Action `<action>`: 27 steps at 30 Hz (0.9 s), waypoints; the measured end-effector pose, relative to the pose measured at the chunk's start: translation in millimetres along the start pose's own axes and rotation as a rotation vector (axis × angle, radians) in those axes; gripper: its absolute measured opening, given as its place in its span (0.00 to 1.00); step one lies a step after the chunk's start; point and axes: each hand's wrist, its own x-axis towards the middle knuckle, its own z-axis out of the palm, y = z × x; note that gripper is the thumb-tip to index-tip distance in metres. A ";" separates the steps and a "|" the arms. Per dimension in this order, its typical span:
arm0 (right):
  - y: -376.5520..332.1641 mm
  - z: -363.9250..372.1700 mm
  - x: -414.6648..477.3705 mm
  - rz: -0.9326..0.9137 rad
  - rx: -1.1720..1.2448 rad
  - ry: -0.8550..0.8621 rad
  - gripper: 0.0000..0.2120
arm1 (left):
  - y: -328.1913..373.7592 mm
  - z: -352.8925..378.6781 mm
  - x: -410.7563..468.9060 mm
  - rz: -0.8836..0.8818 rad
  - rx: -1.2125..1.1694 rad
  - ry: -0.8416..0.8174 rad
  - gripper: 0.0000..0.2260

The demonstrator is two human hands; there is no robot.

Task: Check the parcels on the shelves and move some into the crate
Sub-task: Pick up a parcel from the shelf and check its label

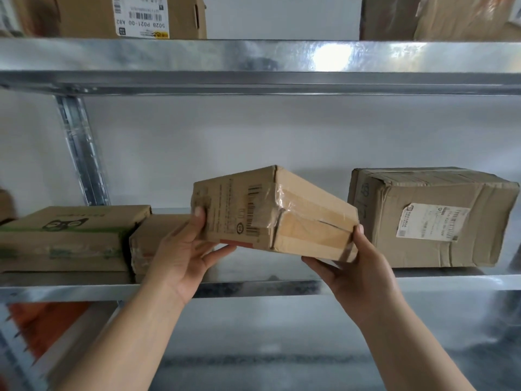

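I hold a small taped cardboard parcel (pixel 270 213) tilted above the middle metal shelf (pixel 253 289), a barcode on its left face. My left hand (pixel 183 252) grips its left end, thumb on the printed face and fingers under it. Its lower right corner is gripped by my right hand (pixel 358 266), thumb on the edge. No crate is in view.
On the same shelf sit a flat box with a cat print (pixel 70 235) at left, a small box (pixel 152 244) behind my left hand, and a larger crumpled box with a label (pixel 431 218) at right. More boxes (pixel 132 15) stand on the upper shelf. Something orange (pixel 42 323) lies below left.
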 end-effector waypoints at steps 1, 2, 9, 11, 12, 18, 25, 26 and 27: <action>0.6 1.6 -0.9 0.008 -0.015 0.022 0.18 | -0.5 1.0 -0.8 0.019 -0.005 0.003 0.21; 1.3 3.3 -1.9 0.017 -0.035 0.043 0.19 | -0.7 2.1 -2.3 0.039 -0.008 0.004 0.20; 0.5 13.8 -12.9 0.056 -0.247 0.119 0.31 | 0.2 19.3 -13.5 0.194 0.070 0.072 0.15; -1.6 17.2 -17.1 0.045 -0.291 0.103 0.33 | -0.5 24.4 -15.9 0.231 0.079 0.120 0.16; -2.0 19.2 -19.2 0.040 -0.316 0.083 0.34 | -1.6 25.8 -16.4 0.250 0.088 0.144 0.16; -6.1 22.0 -33.9 0.006 -0.443 -0.080 0.39 | -17.5 26.5 -13.0 0.344 0.154 0.218 0.09; -1.2 16.3 -34.4 -0.026 -0.472 -0.151 0.23 | -34.5 24.5 -22.0 0.381 0.209 0.149 0.16; -0.8 15.9 -34.3 -0.026 -0.468 -0.151 0.23 | -35.2 23.3 -22.5 0.383 0.212 0.146 0.17; -0.4 15.4 -33.9 -0.026 -0.465 -0.150 0.23 | -35.4 22.5 -23.0 0.386 0.216 0.143 0.17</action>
